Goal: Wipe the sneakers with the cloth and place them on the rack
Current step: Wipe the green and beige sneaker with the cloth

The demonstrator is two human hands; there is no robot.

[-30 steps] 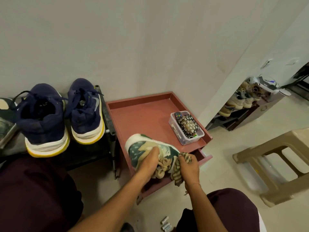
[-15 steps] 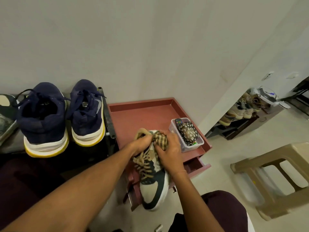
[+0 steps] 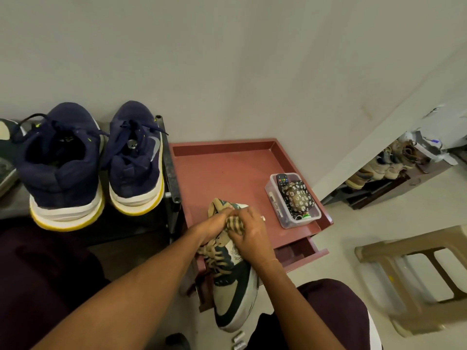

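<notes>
The green-and-cream sneaker (image 3: 233, 296) is at six o'clock, over the front edge of the red bench (image 3: 227, 178). The left hand (image 3: 211, 227) grasps its collar; the right hand (image 3: 254, 232) clutches the checked cloth (image 3: 235, 223) against it. Navy sneakers (image 3: 63, 173) stand on the rack (image 3: 168, 170) at ten o'clock.

No wording or numbers can be read. Two logo marks show. A grey swoosh sits on the side of the right-hand navy sneaker (image 3: 136, 160) (pale against the fabric). A dark green swoosh sits on the green and beige sneaker (image 3: 233, 296). The label strip on the clear plastic box (image 3: 284, 219) is too blurred to read.
</notes>
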